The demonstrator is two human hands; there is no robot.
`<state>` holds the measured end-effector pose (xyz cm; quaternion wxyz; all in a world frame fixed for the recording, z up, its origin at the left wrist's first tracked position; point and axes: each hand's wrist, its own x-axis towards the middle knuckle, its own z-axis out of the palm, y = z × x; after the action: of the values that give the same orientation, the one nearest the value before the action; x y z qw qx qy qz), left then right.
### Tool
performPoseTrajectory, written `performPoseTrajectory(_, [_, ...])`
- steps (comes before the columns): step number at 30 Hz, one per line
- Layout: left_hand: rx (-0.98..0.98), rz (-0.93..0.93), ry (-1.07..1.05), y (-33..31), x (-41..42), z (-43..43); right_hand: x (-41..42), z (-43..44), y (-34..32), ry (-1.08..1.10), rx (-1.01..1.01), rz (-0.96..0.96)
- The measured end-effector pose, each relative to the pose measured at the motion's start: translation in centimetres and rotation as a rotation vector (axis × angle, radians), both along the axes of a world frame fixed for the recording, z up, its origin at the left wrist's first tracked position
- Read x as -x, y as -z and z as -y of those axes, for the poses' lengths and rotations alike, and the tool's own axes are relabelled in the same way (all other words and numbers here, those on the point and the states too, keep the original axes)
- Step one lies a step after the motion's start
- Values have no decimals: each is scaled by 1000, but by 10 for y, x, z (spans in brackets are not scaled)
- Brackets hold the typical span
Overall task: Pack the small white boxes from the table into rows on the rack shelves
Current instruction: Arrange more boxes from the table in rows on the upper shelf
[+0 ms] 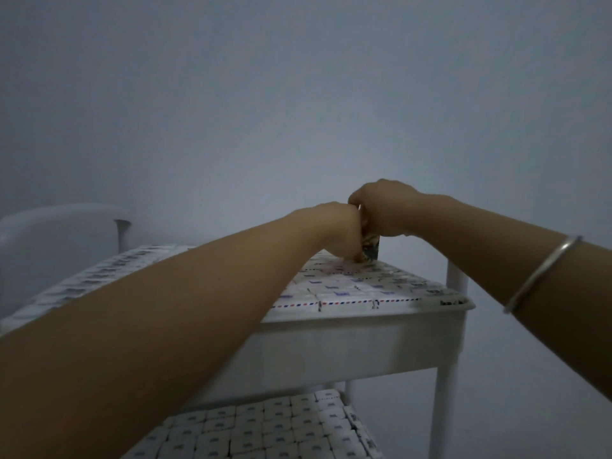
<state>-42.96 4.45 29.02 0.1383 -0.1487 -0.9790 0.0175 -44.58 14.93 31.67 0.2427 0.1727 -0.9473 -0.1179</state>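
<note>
Forearms fill the foreground, the left crossing from the bottom-left corner and the right coming in from the right edge with a thin silver bangle round it. They meet over the far side of the top shelf, where the left hand and right hand press together, fingers curled, both clamped on a small dark-patterned item that stands upright between them. Its lower end touches the layer of boxes.

White boxes with small blue marks cover the top shelf of the white rack in tight rows, edge to edge, and a red-and-blue striped border runs along the front row. The lower shelf is packed the same way with more boxes (their print is too blurred to read). A round white post rises at the right corner of the rack.

Behind, a plain grey-blue wall takes up the upper half of the view in dim, flat light. A pale chair stands at the left against it, just beyond the rack.

The left forearm hides much of the top shelf's middle and the left part of the lower shelf. The hands cover most of the item, so I cannot tell what it is. The fingertips are mostly out of sight, and the bottom edge of the view cuts off the lower shelf.
</note>
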Motion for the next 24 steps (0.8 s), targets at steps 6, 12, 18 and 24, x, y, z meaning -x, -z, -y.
performPoseTrajectory(6, [-332,125,-78,-12,-1,15,19,14,12,-32,-65,188])
performPoseTrajectory(12, [-449,-127,-211,-13,-8,29,4,12,17,-19,-126,315])
performPoseTrajectory(18, [-667,-189,-82,-17,-55,30,-34,2,17,-73,-3,142])
performPoseTrajectory(24, [-715,-148,82,11,-158,51,-118,-4,42,-348,306,-67])
